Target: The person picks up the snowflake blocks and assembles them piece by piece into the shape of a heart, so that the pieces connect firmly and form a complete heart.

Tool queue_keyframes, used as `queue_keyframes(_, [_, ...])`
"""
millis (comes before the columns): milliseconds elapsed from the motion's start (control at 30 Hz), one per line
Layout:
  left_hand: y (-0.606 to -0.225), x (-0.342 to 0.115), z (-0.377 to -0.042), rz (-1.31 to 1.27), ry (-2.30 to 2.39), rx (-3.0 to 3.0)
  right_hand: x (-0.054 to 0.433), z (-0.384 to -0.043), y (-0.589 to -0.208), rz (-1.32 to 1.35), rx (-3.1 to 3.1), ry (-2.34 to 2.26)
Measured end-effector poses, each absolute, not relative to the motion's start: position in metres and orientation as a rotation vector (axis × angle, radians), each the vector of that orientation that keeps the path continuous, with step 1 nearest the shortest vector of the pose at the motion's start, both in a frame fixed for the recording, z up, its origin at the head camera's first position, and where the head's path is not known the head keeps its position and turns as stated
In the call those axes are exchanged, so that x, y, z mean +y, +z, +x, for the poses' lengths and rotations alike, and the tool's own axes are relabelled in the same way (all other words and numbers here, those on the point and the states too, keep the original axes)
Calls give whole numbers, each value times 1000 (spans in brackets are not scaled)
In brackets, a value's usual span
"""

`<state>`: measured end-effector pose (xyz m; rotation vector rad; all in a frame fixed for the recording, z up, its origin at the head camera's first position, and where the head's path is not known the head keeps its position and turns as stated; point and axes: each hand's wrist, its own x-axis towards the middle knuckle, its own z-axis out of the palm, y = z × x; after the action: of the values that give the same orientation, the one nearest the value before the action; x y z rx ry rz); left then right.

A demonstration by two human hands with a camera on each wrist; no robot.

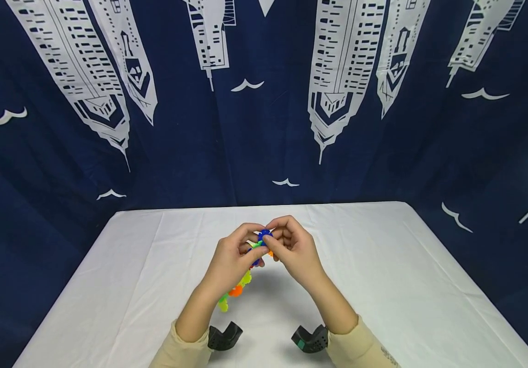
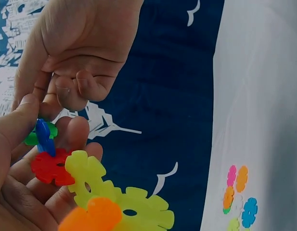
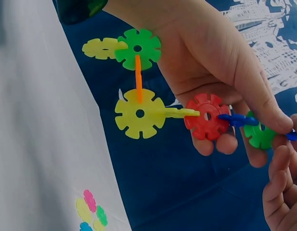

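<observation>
A chain of slotted plastic flower discs hangs from my left hand (image 1: 231, 258), which pinches it near its upper end. Going down in the right wrist view come a green disc (image 3: 260, 134), a blue disc (image 3: 237, 120) seen edge-on, a red disc (image 3: 196, 127), yellow discs (image 3: 150, 126), an orange disc (image 3: 138, 79) and another green disc (image 3: 148, 41). My right hand (image 1: 300, 253) pinches a blue disc (image 1: 265, 234) at the chain's top, where both hands' fingertips meet. Fingers partly hide that joint, so I cannot tell how far the slots are engaged.
Loose discs in several colours, including a blue one (image 2: 250, 212) and a pink one (image 3: 90, 200), lie on the white tabletop (image 1: 383, 286). A dark blue printed cloth (image 1: 254, 138) hangs behind the table. Black wrist mounts (image 1: 224, 337) sit on both forearms.
</observation>
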<state>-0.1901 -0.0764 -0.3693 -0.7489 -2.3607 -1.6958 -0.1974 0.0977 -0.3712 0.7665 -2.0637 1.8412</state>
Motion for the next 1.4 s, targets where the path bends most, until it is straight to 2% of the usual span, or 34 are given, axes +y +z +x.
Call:
queue_keyframes(233, [-368, -77, -190, -693, -1758, -2346, 100, -200, -372, 777, -2076, 1867])
queue_keyframes(500, [-368, -78, -191, -656, -1825, -2341, 108, -214, -382, 649, -2085, 1910])
queue_keyframes(833, [-370, -81, -194, -652, -1785, -2399, 119, -249, -429, 230, -2319, 1809])
queue_keyframes(967, [-369, -81, -193, -678, -1783, -2386, 121, -260, -452, 146, -2452, 1695])
queue_keyframes(1167, [-367, -81, -190, -706, -1786, -2376, 122, -268, -479, 207, -2650, 1409])
queue_keyframes(1400, [-368, -80, -191, -731, -1761, -2380, 121, -272, -488, 317, -2707, 1104])
